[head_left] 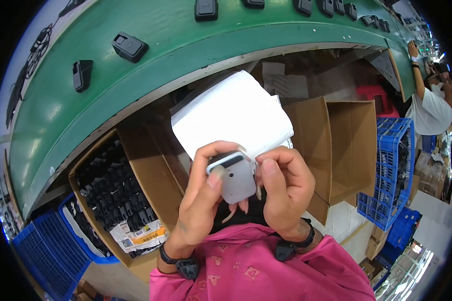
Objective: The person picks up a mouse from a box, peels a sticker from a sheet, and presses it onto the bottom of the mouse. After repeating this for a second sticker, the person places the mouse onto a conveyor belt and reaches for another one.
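Observation:
My left hand (197, 203) is closed around a small pale grey plastic device (240, 184) with rounded corners, a dark slot along its upper edge and a small dark hole in its face. The thumb presses on the face, and fingers support it from behind and below. At the device's right edge, my right hand (288, 193) has thumb and forefinger pinched together; something tiny and pale may sit at their tips, too small to make out. Just beyond both hands lies a white sheet or bag (231, 113).
An open carton (127, 170) on the left holds many black parts; another carton (350, 148) stands right. A green bench (181, 45) with black plastic units (130, 47) curves across the far side. Blue crates (386, 170) flank both sides. A co-worker (432, 108) is at far right.

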Demonstrator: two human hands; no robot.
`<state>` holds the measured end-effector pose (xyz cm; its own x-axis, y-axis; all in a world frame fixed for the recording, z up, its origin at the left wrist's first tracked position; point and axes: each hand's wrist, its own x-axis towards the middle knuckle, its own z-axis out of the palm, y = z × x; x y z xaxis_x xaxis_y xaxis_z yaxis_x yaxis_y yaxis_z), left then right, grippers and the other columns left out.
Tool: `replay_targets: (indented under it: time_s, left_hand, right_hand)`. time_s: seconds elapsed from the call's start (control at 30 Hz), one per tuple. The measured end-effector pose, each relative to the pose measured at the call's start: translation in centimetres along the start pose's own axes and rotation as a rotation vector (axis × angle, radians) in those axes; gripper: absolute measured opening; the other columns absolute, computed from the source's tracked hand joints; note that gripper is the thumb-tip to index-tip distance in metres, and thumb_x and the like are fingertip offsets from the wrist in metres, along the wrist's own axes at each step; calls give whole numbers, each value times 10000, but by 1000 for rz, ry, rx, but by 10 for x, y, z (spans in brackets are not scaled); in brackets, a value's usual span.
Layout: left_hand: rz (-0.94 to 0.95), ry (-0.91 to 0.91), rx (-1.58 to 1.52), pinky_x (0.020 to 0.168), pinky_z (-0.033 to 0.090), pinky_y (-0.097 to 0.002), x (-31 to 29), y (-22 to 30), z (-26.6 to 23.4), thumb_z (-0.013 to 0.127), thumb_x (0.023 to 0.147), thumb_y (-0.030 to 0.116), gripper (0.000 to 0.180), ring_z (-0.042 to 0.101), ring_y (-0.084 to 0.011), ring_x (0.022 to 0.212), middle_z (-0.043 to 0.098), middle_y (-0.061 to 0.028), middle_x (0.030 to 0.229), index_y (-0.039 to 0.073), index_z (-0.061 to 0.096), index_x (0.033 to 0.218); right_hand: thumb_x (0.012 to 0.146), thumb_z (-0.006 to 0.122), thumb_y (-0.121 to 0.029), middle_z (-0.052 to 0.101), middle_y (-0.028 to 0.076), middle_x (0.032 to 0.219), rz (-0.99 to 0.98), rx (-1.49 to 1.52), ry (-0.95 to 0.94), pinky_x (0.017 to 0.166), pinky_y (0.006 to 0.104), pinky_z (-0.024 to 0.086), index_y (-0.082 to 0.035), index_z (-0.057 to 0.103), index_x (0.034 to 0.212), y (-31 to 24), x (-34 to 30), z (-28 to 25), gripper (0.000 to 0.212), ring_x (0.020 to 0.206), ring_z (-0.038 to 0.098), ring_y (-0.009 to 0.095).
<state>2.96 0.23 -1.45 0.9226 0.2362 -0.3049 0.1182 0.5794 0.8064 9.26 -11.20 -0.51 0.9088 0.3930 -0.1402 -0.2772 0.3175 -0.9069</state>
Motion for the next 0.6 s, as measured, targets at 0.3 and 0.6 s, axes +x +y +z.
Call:
replay_targets:
  time_s: [0.3,0.6]
  left_hand:
    - [343,-51,366,907,440,-362,-46,-20,-26,680,812,278,578,552,-271,1046,520,-252,1174,69,382,1260]
    - [-11,-274,651,793,508,-343,-49,4,-55,647,814,344,582,641,-223,906,618,-164,1074,-15,503,1250]
  right_hand:
    - [823,709,-147,567,56,775,69,-419,-392,544,226,413,39,620,947,4,-22,-38,240,634,528,89]
    - [749,748,-52,591,86,710,-325,-858,-268,491,250,424,9,670,969,16,-30,-54,242,554,554,150]
